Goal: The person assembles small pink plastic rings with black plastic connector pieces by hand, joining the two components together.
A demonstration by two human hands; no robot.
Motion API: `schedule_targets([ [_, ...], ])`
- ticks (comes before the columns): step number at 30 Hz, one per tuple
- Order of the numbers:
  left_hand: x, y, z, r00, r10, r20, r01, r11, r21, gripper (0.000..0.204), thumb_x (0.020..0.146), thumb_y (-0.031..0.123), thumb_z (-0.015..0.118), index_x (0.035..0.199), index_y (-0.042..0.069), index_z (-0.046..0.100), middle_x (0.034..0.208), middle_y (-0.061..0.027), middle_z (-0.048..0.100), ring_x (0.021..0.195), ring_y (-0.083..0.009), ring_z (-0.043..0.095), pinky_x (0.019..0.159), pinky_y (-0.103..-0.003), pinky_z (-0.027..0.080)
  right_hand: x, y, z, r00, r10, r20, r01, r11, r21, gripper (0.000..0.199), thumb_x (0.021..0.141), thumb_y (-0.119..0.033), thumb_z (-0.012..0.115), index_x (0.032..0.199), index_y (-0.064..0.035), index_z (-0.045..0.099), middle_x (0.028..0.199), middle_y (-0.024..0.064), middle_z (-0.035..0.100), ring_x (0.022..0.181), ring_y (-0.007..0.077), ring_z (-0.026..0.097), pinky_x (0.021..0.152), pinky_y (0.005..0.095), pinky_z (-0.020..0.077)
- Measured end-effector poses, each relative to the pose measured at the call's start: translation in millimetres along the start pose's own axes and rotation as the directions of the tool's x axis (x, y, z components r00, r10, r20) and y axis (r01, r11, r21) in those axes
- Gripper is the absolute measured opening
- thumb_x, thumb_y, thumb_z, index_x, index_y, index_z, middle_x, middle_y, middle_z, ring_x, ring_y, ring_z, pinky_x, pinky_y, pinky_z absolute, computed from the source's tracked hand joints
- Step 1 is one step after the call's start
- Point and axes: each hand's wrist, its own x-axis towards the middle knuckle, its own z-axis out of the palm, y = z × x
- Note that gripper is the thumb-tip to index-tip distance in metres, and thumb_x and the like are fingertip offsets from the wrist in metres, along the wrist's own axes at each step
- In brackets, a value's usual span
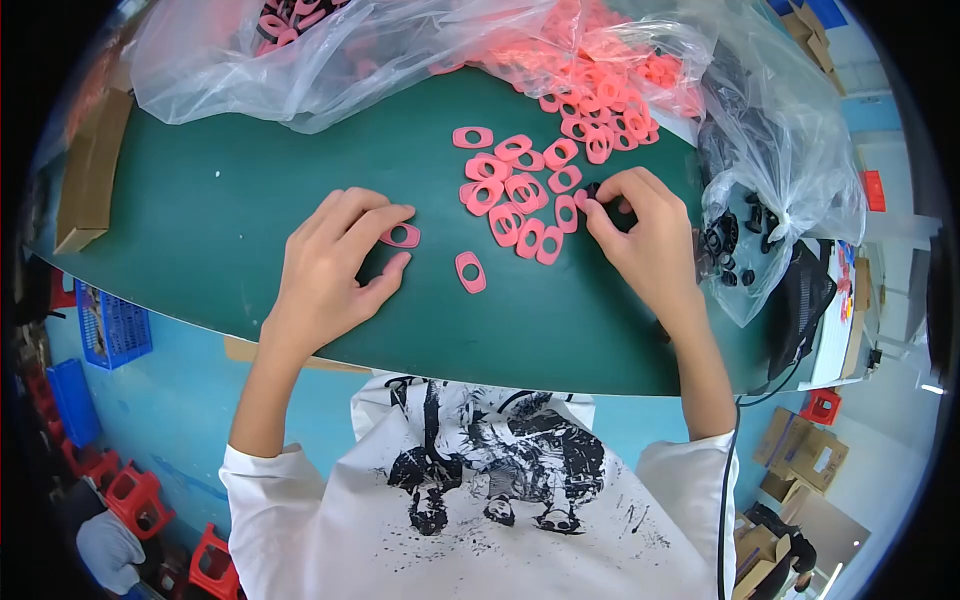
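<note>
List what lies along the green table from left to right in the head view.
Cardboard strip → left hand on a pink ring → lone pink ring → right hand → clear bag of black parts.

On the table (200, 230), 1 ring (401, 236) lies under the left hand (335, 262). Right of it lies another ring (470, 271), then a cluster of rings (520, 190) touching the right hand (645, 235). Bags (330, 50) sit behind.

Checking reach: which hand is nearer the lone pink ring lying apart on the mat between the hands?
Left. The left hand has its thumb just left of the lone pink ring; the right hand works farther off, up right.
</note>
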Motion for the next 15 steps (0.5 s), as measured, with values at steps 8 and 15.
schedule_targets([
  [8,-5.0,-2.2,-1.0,1.000,-0.003,-0.005,0.003,1.000,-0.021,0.025,0.071,0.001,0.078,0.094,0.006,0.067,0.089,-0.0042,0.059,0.072,-0.0204,0.059,0.061,-0.035,0.048,-4.7,-3.8,-8.4,0.990,-0.071,-0.121,0.084,0.991,0.103,0.014,0.076,0.000,0.076,0.089,-0.0005,0.070,0.090,0.0094,0.066,0.077,0.0222,0.065,0.063,0.0338,0.0502],
  [15,-3.3,-1.8,1.0,1.000,0.011,-0.010,-0.011,1.000,-0.023,0.024,0.071,0.002,0.079,0.091,0.006,0.067,0.088,-0.0043,0.058,0.072,-0.0210,0.058,0.060,-0.035,0.047,-14.7,2.1,4.2,0.979,-0.199,-0.050,0.199,0.980,-0.020,0.016,0.073,0.001,0.078,0.088,0.0005,0.071,0.092,0.0106,0.067,0.082,0.0276,0.063,0.068,0.0369,0.0525],
])
